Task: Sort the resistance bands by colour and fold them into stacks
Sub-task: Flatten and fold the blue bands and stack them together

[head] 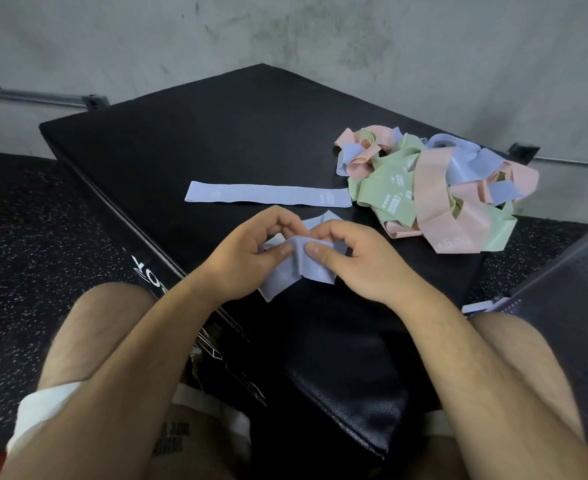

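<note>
Both hands hold one blue resistance band (294, 271) above the near part of the black padded box (188, 143). My left hand (251, 254) pinches it from the left and my right hand (351, 261) pinches it from the right, thumbs almost touching over a fold. Part of the band hangs below my hands and part sticks out behind them. A second blue band (268, 194) lies flat and straight on the box just beyond my hands. A tangled pile of pink, green and blue bands (434, 188) sits at the right of the box.
The box stands against a grey concrete wall (285, 29), on speckled black rubber floor (25, 237). A dark perforated seat (569, 289) is at the right with a blue strip (479, 306) by its edge. My bare knees are at the bottom.
</note>
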